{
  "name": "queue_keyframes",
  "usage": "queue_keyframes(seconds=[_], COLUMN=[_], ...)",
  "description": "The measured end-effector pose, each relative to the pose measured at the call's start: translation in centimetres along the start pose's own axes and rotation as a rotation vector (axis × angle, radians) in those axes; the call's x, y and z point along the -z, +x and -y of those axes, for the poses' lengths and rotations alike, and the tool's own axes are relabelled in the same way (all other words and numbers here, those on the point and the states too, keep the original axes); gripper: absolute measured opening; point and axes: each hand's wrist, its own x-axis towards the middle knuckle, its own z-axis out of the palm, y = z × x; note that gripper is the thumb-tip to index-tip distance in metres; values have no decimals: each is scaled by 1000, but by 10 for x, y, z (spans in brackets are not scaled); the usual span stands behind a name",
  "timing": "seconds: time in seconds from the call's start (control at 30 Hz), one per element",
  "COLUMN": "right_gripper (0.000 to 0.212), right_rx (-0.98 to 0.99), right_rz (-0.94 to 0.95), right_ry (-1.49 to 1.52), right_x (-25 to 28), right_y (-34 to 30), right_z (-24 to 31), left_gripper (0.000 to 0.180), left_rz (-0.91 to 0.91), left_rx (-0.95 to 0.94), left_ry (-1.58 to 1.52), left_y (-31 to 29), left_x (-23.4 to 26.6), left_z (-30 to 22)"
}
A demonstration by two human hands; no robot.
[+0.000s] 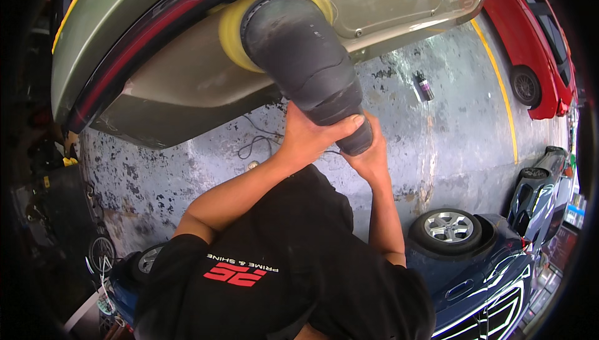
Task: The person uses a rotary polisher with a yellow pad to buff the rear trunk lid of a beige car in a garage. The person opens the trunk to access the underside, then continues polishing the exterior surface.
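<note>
A black power polisher (306, 59) with a yellow pad (234, 31) is held between my two hands. The pad lies against the beige rear panel of a car (187, 84), and its blurred rim suggests it is spinning. My left hand (312, 129) wraps the polisher's body from the left, thumb laid across the top. My right hand (365, 153) grips the narrow rear end of the tool. A thin dark cord (256, 143) trails in loops on the floor below. The pad's working face is hidden.
A dark bottle (425, 87) lies on the worn grey floor (437, 134). A yellow line (499, 84) runs beside a red car (530, 47) at the right. Behind me stands a dark blue car (462, 271). A bicycle wheel (102, 254) shows at the lower left.
</note>
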Motion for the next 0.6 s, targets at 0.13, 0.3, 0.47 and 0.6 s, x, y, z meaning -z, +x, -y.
queue_keyframes(seconds=[0.13, 0.3, 0.47, 0.6], right_gripper=[75, 79, 77, 76], right_rx=[-17, -70, -106, -145], right_rz=[-41, -68, -84, -8], right_ry=[-37, 17, 17, -16], right_x=[12, 24, 29, 35], right_y=[6, 12, 10, 1], right_z=[-9, -10, -5, -4], left_gripper=[36, 33, 43, 48], left_rz=[-8, 42, 75, 11], left_rx=[-42, -4, -15, -10], left_ry=[20, 45, 83, -8], left_y=[15, 31, 37, 20], left_x=[-18, -35, -41, -40], left_z=[-3, -9, -5, 1])
